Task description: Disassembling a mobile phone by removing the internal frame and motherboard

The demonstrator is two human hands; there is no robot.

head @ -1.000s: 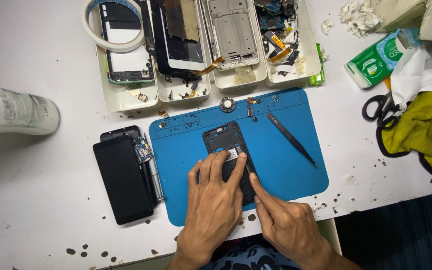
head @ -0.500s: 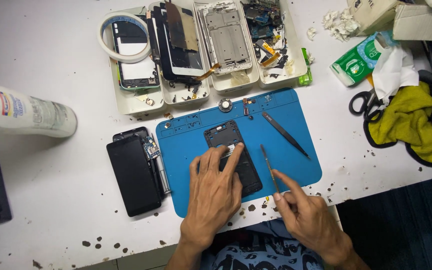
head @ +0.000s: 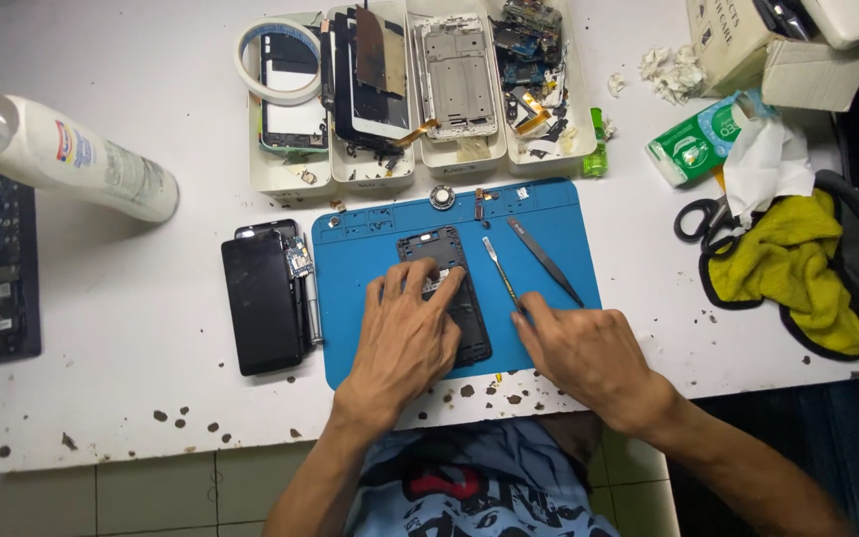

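Our left hand (head: 405, 333) lies flat, pinning the opened phone (head: 444, 293) to the blue mat (head: 549, 214); at three o'clock, our right hand (head: 589, 353) pinches a metal spudger (head: 499, 270).

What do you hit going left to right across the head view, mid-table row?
White spray bottle with orange cap → black phone screen panel → blue rubber work mat → black-handled scissors → yellow cloth.
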